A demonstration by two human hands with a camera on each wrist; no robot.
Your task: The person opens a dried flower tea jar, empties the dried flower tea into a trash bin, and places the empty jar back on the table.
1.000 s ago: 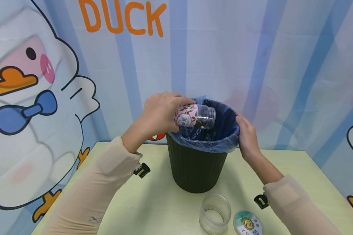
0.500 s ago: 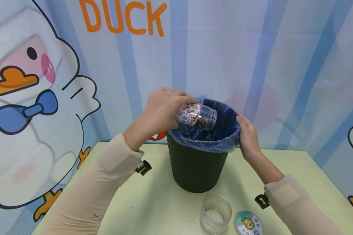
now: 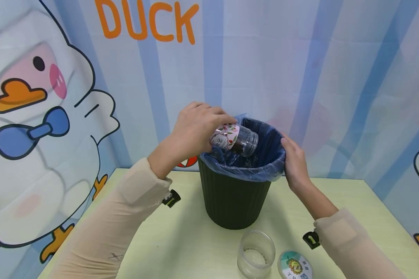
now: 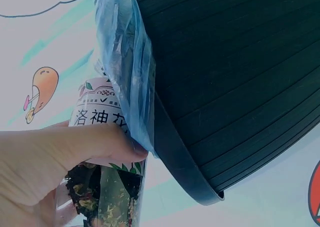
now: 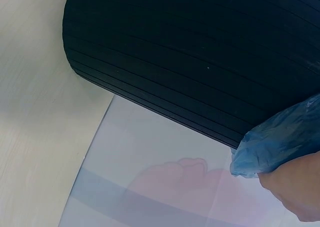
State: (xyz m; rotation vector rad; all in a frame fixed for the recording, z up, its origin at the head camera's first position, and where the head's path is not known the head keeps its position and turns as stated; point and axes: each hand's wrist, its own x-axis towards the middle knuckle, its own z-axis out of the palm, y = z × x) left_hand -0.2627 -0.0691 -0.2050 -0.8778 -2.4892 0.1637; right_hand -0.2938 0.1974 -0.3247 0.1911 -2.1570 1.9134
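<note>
My left hand [image 3: 197, 128] grips a clear plastic jar [image 3: 246, 141] with a floral label, tipped on its side with its open mouth pointing down and right into the trash can [image 3: 234, 201]. Dark dried tea pieces [image 4: 85, 184] lie inside the jar in the left wrist view, and the thumb crosses its label. The can is black and ribbed, with a blue plastic liner [image 3: 244, 173] folded over the rim. At the rim's right side, my right hand [image 3: 295, 162] holds the can's edge through the liner; part of its fingers is hidden. In the right wrist view the hand [image 5: 297, 187] overlaps the liner.
On the pale table [image 3: 181, 232] in front of the can stands a clear open container [image 3: 255, 255]. Beside it, to the right, lies a round lid [image 3: 295, 265] with a printed flower. A duck-print curtain [image 3: 258, 58] hangs close behind the can.
The jar in my left hand has shifted slightly right and tilted further mouth-down, and its label has turned a little. My right hand stays at the rim; the can keeps its place.
</note>
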